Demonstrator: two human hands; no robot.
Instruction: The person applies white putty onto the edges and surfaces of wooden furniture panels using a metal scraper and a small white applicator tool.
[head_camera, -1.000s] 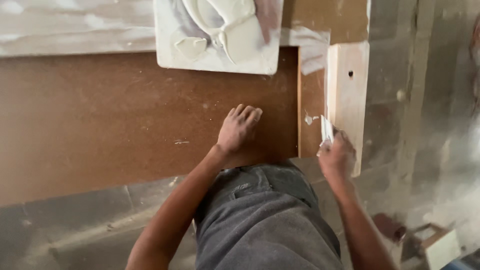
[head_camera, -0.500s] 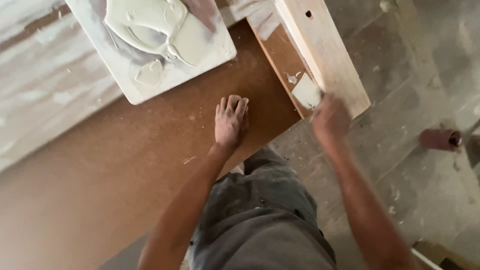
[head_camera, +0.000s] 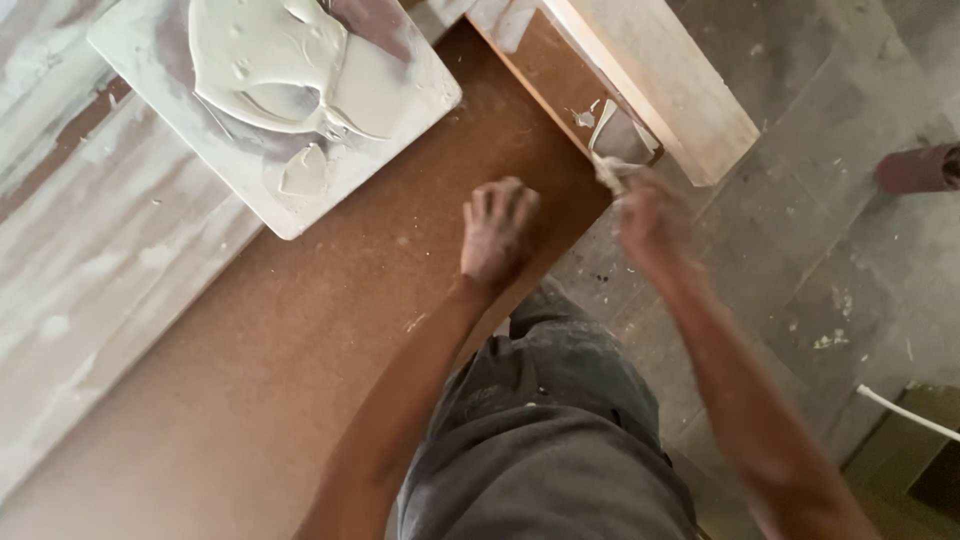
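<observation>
My left hand lies flat, fingers apart, on a brown fibreboard panel near its right corner. My right hand is blurred and grips the handle of a putty knife. The knife's blade rests against the panel's edge, beside a pale wooden plank. A white square board smeared with pale grey putty sits on the panel, up and to the left of my left hand.
A whitish, putty-streaked surface runs along the left. Grey concrete floor lies to the right, with a reddish cylinder at the right edge and a white cable low on the right. My grey trousers fill the bottom centre.
The view has tilted and drawn closer. My left hand stays flat on the panel. My right hand with the putty knife has shifted along the panel's edge by the plank.
</observation>
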